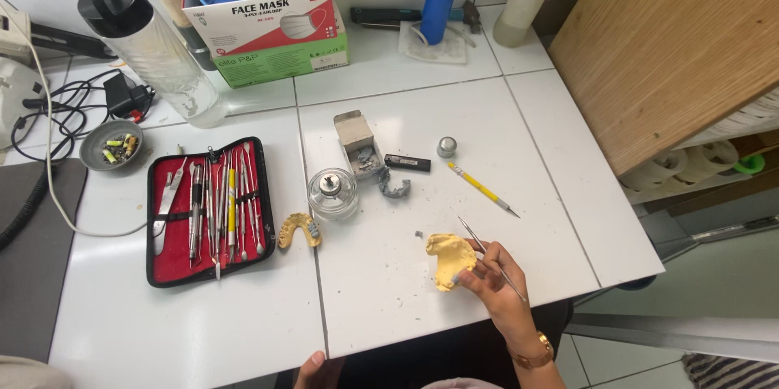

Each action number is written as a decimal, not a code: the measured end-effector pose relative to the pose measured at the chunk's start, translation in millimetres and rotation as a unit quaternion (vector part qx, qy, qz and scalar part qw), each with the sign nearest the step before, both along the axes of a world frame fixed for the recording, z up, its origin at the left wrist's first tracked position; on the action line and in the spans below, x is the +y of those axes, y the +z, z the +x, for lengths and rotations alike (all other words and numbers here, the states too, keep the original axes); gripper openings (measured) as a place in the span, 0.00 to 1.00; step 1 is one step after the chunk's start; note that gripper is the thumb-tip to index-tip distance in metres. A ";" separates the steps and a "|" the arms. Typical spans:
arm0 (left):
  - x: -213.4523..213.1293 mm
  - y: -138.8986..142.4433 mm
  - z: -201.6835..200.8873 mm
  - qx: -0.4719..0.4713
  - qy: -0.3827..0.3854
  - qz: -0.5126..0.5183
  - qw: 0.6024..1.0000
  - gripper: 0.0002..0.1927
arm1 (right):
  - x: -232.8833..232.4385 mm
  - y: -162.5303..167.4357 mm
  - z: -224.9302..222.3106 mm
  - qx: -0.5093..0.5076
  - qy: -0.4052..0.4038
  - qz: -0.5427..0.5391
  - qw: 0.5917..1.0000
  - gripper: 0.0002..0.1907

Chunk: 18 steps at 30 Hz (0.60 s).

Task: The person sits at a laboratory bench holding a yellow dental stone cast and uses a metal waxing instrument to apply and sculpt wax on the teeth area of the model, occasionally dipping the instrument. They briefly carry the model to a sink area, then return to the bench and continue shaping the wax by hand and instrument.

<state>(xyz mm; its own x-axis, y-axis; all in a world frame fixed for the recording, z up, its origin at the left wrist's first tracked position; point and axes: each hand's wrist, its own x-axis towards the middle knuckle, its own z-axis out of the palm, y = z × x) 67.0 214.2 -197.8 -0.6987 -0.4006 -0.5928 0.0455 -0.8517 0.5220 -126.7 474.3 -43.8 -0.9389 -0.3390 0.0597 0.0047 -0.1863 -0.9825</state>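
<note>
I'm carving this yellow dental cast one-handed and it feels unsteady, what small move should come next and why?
Probably bring the left hand up to steady the cast. The right hand alone holds both the cast and the thin metal tool, while the left sits idle at the table edge.

White tiled desk (389,292) carries everything; yellow dental cast (449,259) lies on it, touching the right-hand fingers (479,274); a second yellow cast (299,230) further out beyond the fingertips, just beside an open red-lined instrument case (208,210); round glass jar (333,193) and grey metal tray piece (394,188) up and beyond the fingers; yellow-handled tool (482,189) up from the knuckles; small open carton (355,139), black bar (406,163), grey cap (446,146) near the jar; small bowl (110,146) and clear bottle (154,48) well apart, at the far corner.
</note>
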 end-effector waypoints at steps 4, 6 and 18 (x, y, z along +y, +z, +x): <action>-11.2 7.4 -10.5 -0.007 -0.014 -0.003 1.000 0.38 | 1.3 -6.0 3.0 -0.035 -0.008 -0.001 0.999 0.21; -26.9 14.3 -10.6 -0.012 -0.032 -0.006 0.999 0.37 | -0.3 -10.4 6.0 -0.035 -0.022 0.008 0.999 0.19; -47.4 20.0 21.4 -0.048 -0.302 -0.202 0.931 0.33 | -3.0 -5.9 15.1 -0.027 -0.034 -0.018 0.999 0.19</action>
